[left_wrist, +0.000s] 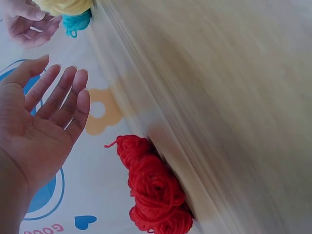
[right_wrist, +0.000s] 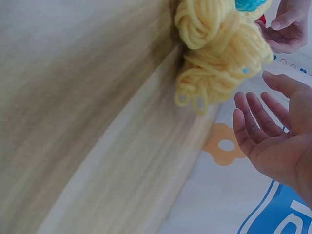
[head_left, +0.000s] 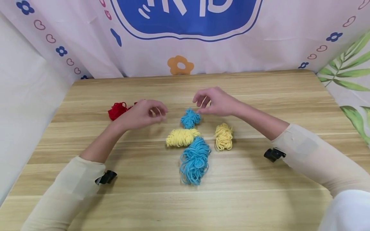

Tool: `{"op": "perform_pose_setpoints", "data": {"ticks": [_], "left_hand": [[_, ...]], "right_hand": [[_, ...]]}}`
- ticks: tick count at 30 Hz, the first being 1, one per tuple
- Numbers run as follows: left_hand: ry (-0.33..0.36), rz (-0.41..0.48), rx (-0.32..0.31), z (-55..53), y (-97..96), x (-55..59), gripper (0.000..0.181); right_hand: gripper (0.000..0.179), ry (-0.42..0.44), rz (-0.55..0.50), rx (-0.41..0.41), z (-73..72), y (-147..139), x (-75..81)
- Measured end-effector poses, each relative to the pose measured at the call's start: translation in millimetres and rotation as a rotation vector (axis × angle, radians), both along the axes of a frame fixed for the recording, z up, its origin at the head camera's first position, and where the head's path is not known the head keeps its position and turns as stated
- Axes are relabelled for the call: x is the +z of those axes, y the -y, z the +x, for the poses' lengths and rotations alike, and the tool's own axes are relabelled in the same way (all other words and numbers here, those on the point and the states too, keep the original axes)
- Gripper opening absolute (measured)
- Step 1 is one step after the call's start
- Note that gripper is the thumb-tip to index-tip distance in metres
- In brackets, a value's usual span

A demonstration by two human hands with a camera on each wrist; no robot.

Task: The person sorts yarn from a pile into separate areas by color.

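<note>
My left hand (head_left: 144,114) hovers over the table with loosely bent fingers and nothing in them. Red yarn (head_left: 117,111) lies just behind it, partly hidden by the hand; the left wrist view shows the red bundle (left_wrist: 156,190) whole. My right hand (head_left: 216,102) is raised beside a small blue yarn bundle (head_left: 190,118), its fingers loosely curved and holding nothing. Below that bundle lies a yellow yarn skein (head_left: 181,137), touching a larger blue skein (head_left: 195,160). Another yellow skein (head_left: 224,137) sits apart to the right, large in the right wrist view.
The wooden table (head_left: 138,205) has its far edge against a white printed cloth (head_left: 144,57) with a blue sign and an orange flower. Small black wrist cameras (head_left: 106,177) stick out from both sleeves. A leaf-patterned cloth (head_left: 352,70) hangs at the right.
</note>
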State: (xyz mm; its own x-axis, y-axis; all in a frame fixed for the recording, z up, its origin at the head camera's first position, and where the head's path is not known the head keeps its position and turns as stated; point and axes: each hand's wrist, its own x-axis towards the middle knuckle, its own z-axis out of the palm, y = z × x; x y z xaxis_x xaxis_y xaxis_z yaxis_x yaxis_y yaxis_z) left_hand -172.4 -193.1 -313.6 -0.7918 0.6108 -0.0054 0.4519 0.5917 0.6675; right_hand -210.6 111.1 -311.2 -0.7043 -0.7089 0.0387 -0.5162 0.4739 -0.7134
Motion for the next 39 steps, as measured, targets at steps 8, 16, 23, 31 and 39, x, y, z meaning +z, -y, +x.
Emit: {"op": "perform_pose_setpoints", "data": {"ticks": [8,16,23,31,39], "left_hand": [[0.015,0.007,-0.01,-0.3,-4.6,0.2,0.018],[0.005,0.007,-0.018,-1.0,-6.2,-0.4,0.018],[0.005,0.002,-0.028,-1.4,-11.2,3.0,0.02],[-0.003,0.005,-0.034,-1.9,-15.0,2.7,0.02],[0.002,0.001,-0.036,-1.0,-17.5,5.5,0.024]], "right_hand": [[0.026,0.013,-0.014,0.034,2.0,-0.4,-7.4],[0.027,0.039,0.039,0.022,2.0,1.3,-12.3],[0.021,0.034,0.066,0.02,3.6,2.7,-14.1],[0.015,0.021,0.071,0.023,2.5,2.3,-21.5],[0.005,-0.011,0.049,0.016,0.5,0.9,-19.4]]}}
